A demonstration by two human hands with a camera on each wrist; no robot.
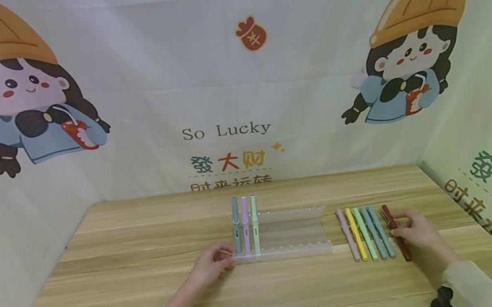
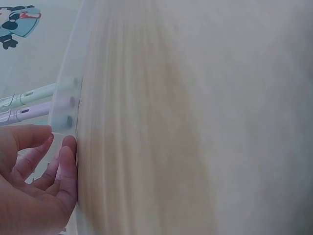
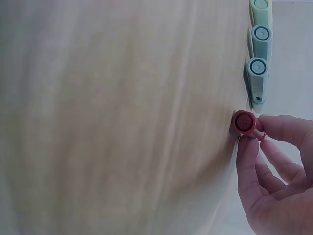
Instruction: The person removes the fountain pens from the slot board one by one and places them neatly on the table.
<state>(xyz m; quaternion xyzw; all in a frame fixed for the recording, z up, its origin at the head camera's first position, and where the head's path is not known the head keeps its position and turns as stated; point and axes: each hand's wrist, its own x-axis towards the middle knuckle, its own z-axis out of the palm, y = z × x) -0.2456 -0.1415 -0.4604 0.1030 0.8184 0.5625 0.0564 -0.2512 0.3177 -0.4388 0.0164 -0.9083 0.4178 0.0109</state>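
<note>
A clear plastic pen rack (image 1: 285, 254) with a notched front edge lies on the table. Three capped pens stand side by side at its left end: a grey-teal pen (image 1: 236, 226), a lilac pen (image 1: 246, 225) and a pale mint pen (image 1: 255, 223). My left hand (image 1: 214, 261) rests at the rack's left front corner, fingers loosely bent, fingertips right at its end. With thumb and fingers, my right hand (image 1: 417, 231) pinches a dark red pen (image 1: 396, 232) along its side. The right wrist view shows the red pen's round end (image 3: 244, 122) between thumb and fingertips.
Left of the red pen lies a row of several pens: a mauve pen (image 1: 347, 236), a yellow pen (image 1: 356, 235), a light green pen (image 1: 365, 235) and blue-teal pens (image 1: 378, 233). The wooden table (image 1: 117, 279) is enclosed by a printed cloth backdrop (image 1: 159, 81).
</note>
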